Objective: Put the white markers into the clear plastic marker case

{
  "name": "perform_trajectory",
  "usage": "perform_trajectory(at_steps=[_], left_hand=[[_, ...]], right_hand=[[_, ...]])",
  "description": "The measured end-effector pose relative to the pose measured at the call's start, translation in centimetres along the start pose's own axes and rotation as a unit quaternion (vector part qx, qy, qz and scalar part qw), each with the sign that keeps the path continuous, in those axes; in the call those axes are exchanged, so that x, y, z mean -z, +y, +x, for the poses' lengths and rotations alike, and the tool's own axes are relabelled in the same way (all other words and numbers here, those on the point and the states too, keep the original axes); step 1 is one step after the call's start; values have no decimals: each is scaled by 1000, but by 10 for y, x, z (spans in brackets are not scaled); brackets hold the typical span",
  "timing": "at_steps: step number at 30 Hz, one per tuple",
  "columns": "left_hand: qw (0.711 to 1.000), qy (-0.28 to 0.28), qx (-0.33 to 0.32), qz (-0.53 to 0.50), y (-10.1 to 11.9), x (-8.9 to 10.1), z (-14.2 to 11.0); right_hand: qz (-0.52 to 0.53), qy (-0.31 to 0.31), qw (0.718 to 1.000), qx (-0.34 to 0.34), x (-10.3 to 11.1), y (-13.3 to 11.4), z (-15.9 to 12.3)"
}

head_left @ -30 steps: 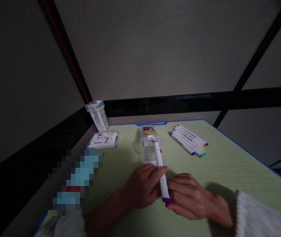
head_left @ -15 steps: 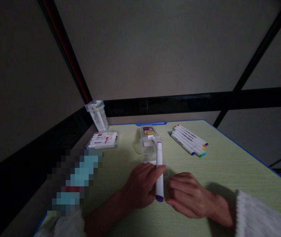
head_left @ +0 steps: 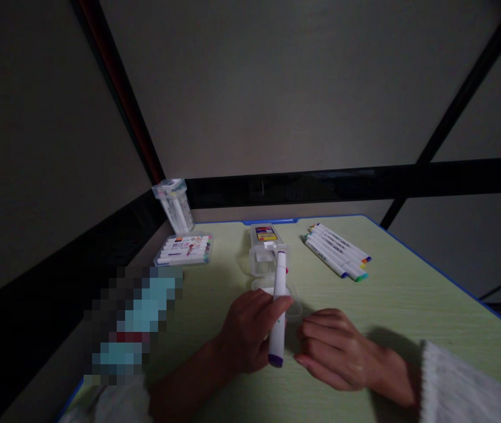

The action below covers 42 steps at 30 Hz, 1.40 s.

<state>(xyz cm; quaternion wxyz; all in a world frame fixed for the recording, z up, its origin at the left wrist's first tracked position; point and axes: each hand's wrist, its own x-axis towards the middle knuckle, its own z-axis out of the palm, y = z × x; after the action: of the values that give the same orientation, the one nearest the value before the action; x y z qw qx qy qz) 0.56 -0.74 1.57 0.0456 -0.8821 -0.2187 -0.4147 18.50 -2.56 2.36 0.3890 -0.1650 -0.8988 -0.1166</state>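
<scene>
My left hand [head_left: 248,335] grips a white marker with a purple cap [head_left: 278,311], its purple end pointing toward me and its far end over a clear plastic marker case [head_left: 268,258]. The case lies on the pale green table [head_left: 409,294] with its lid open near my fingers. My right hand [head_left: 338,349] rests on the table just right of the marker, fingers curled loosely, apart from it and holding nothing I can see.
A row of several loose white markers [head_left: 336,249] lies at the back right. A flat pack of markers [head_left: 184,249] and an upright clear box of markers [head_left: 174,205] stand at the back left. A blurred patch [head_left: 131,323] covers the left edge.
My left hand has swung the marker's purple end leftward, away from my right hand. The right fingers no longer touch the marker.
</scene>
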Motion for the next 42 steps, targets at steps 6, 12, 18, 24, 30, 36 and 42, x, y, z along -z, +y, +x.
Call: perform_trajectory(at_steps=[6, 12, 18, 24, 30, 36, 42], left_hand=[[1000, -1, 19, -2, -2, 0, -2], [999, -6, 43, 12, -2, -2, -3], [998, -4, 57, 20, -2, -1, -2], [995, -35, 93, 13, 0, -1, 0], [992, -53, 115, 7, -1, -2, -1], [991, -71, 117, 6, -2, -1, -1], [989, -80, 121, 1, -3, -2, -3]], right_hand=[[2, -2, 1000, 2, 0, 0, 1], [4, -6, 1000, 7, 2, 0, 4], [8, -8, 1000, 2, 2, 0, 4], [18, -16, 1000, 12, 1, -1, 2], [36, -25, 999, 25, 1, -1, 2], [31, -46, 998, 38, 1, 0, 4], [25, -51, 998, 42, 2, 0, 6]])
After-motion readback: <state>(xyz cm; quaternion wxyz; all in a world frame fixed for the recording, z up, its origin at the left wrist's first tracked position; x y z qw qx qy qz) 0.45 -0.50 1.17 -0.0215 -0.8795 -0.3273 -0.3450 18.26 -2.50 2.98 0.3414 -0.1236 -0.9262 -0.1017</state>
